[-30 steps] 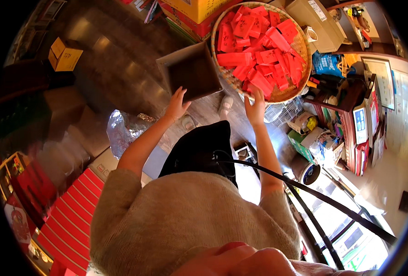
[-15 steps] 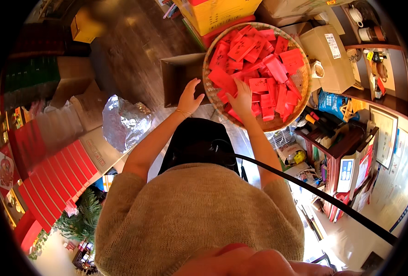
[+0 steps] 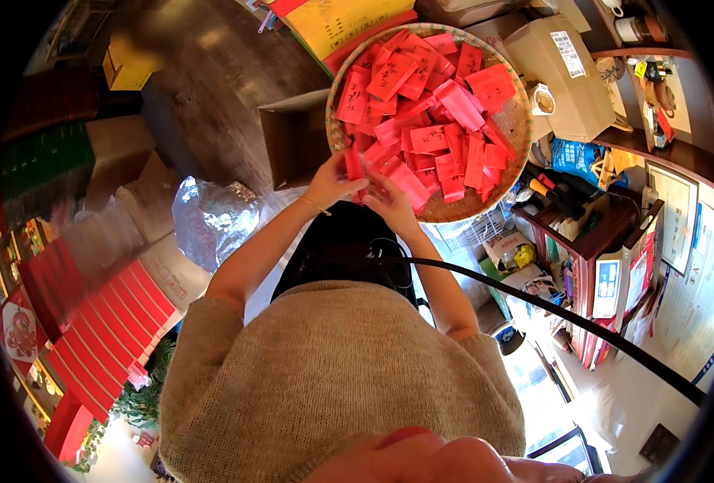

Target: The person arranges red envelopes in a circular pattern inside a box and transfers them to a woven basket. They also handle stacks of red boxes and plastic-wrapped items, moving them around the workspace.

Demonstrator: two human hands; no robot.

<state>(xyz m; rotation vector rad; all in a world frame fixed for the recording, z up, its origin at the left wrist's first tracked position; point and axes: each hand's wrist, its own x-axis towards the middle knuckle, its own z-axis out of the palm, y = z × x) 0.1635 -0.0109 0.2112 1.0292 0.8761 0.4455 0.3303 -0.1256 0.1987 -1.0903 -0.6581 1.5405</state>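
Observation:
My left hand (image 3: 330,183) is closed on a small red paper packet (image 3: 353,165), held upright between thumb and fingers at the near left rim of a round woven basket (image 3: 520,153). Just to its right is my right hand (image 3: 390,203), its fingers apart and slightly blurred, close to the packet's lower end. Whether those fingertips touch the packet is hard to see. Many similar red packets (image 3: 429,138) with dark writing lie heaped in the basket.
Left of the basket stands an open cardboard box (image 3: 292,145). A crumpled silver foil bag (image 3: 212,217) lies further left. Behind are a yellow carton (image 3: 337,24) and, to the right, a cardboard box (image 3: 562,80). A black cable (image 3: 550,309) crosses at right.
My hands have come together at the basket's near left rim. The left, open before, now grips a red packet; the right has drawn back from over the heap. The view has shifted slightly.

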